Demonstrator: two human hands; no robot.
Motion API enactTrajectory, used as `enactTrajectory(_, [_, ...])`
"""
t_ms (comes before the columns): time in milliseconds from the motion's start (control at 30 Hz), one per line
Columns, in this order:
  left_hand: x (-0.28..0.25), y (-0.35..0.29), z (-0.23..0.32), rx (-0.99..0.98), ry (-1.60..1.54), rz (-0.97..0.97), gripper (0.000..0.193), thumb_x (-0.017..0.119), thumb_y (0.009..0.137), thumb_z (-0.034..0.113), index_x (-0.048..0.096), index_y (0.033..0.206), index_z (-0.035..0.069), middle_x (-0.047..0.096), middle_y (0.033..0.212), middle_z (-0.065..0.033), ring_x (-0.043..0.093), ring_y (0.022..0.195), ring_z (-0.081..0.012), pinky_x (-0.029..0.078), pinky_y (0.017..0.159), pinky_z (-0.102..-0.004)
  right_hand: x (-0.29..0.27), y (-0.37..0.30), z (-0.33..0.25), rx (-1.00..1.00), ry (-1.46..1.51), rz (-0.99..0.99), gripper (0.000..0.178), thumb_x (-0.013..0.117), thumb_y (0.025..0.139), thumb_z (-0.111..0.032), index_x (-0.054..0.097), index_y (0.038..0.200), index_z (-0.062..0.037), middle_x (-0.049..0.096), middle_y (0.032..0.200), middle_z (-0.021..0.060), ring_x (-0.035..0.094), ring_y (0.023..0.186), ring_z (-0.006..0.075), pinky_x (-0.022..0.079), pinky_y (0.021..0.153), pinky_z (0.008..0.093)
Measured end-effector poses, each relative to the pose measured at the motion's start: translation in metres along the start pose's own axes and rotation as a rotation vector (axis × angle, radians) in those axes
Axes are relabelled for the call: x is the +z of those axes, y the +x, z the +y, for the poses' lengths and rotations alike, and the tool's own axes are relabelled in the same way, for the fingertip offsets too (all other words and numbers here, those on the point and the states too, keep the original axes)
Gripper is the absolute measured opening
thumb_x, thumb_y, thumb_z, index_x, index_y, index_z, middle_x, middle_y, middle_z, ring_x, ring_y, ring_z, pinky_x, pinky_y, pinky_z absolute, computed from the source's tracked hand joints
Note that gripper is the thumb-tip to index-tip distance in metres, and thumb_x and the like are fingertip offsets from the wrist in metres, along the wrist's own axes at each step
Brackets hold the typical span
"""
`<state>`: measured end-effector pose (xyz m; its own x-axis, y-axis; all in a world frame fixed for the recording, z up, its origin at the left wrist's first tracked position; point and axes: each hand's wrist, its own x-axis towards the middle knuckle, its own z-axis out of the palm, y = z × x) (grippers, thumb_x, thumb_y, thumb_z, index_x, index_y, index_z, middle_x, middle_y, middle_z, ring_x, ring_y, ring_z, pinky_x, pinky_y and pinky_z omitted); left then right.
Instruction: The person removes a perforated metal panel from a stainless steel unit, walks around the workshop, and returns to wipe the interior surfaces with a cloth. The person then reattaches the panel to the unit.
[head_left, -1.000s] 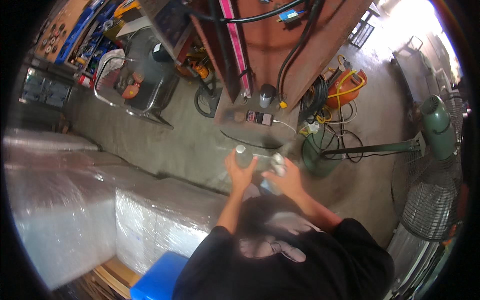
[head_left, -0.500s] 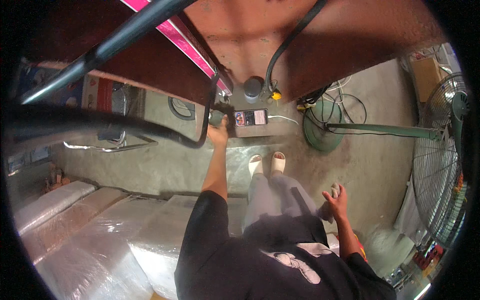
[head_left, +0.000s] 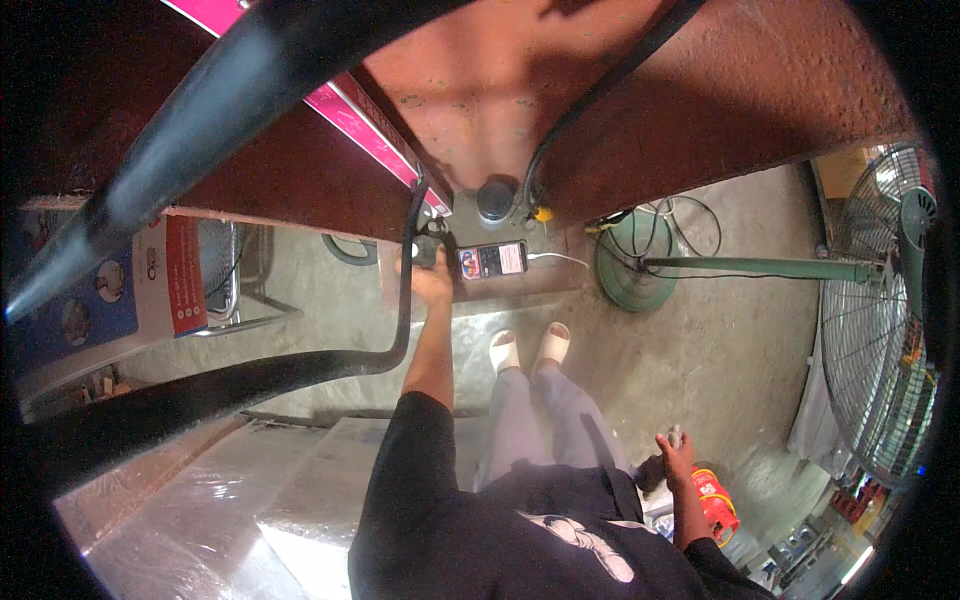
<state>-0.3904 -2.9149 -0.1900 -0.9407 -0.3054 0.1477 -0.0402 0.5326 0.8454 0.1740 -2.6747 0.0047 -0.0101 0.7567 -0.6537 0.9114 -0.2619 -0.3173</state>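
My left hand (head_left: 432, 283) reaches forward to the base of the red-brown metal column, its fingers wrapped round a dark grey rounded object (head_left: 428, 252). A black hose or cable (head_left: 412, 250) runs down close beside that hand. Just right of it lies a phone (head_left: 492, 260) with a lit screen and a white cable (head_left: 555, 259) plugged in. Behind the phone stands a dark round container (head_left: 496, 201). Low on the right, beside my leg, my right hand (head_left: 679, 466) is closed round something small and greyish, too small to name.
A green floor fan (head_left: 880, 320) with a round base (head_left: 635, 265) and loose cables stands at the right. Plastic-wrapped bundles (head_left: 330, 480) lie at the lower left, under a thick black bar (head_left: 250, 375). A red canister (head_left: 715, 507) sits near my right forearm. A printed box (head_left: 110, 290) is at the left.
The view has shifted, so the black bar and printed box look larger at the left. My left hand stays on the dark object; my right hand sits lower, and the red canister shows more.
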Motion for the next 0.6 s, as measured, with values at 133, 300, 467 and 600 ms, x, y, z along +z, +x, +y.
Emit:
enactTrajectory(133, [0.002, 0.004, 0.003, -0.088, 0.155, 0.006, 0.083, 0.092, 0.067, 0.02, 0.045, 0.13, -0.006, 0.056, 0.119, -0.0228, 0.054, 0.115, -0.0391, 0.042, 0.103, -0.0458, 0.006, -0.003, 0.013, -0.028, 0.025, -0.056, 0.087, 0.085, 0.077, -0.037, 0.044, 0.139, 0.0078, 0.056, 0.133, 0.0231, 0.056, 0.119, 0.0308, 0.045, 0.101, 0.0392])
enactTrajectory(300, [-0.009, 0.009, 0.001, -0.221, 0.087, -0.19, 0.098, 0.096, 0.06, 0.031, 0.043, 0.134, -0.006, 0.055, 0.126, -0.0238, 0.053, 0.12, -0.0389, 0.041, 0.106, -0.0452, 0.012, -0.008, 0.013, -0.053, 0.048, -0.018, 0.085, 0.083, 0.078, -0.036, 0.042, 0.141, 0.003, 0.056, 0.132, 0.0215, 0.057, 0.117, 0.0297, 0.046, 0.099, 0.039])
enactTrajectory(467, [-0.038, 0.007, 0.0, -0.106, 0.425, -0.313, 0.116, 0.092, 0.051, 0.063, 0.049, 0.135, -0.005, 0.057, 0.129, -0.0213, 0.055, 0.121, -0.0352, 0.045, 0.103, -0.0456, -0.007, -0.018, 0.012, -0.101, 0.13, -0.016, 0.09, 0.085, 0.076, -0.034, 0.038, 0.144, 0.0016, 0.051, 0.138, 0.0238, 0.053, 0.124, 0.0321, 0.045, 0.102, 0.0403])
enactTrajectory(600, [-0.054, 0.001, -0.012, -0.181, 0.426, -0.397, 0.12, 0.097, 0.058, 0.04, 0.033, 0.149, -0.003, 0.051, 0.143, -0.0184, 0.051, 0.129, -0.033, 0.041, 0.109, -0.0423, -0.032, -0.018, 0.028, -0.087, 0.213, 0.049, 0.101, 0.088, 0.071, -0.038, 0.033, 0.146, 0.0023, 0.051, 0.139, 0.0273, 0.052, 0.128, 0.0344, 0.044, 0.104, 0.0415])
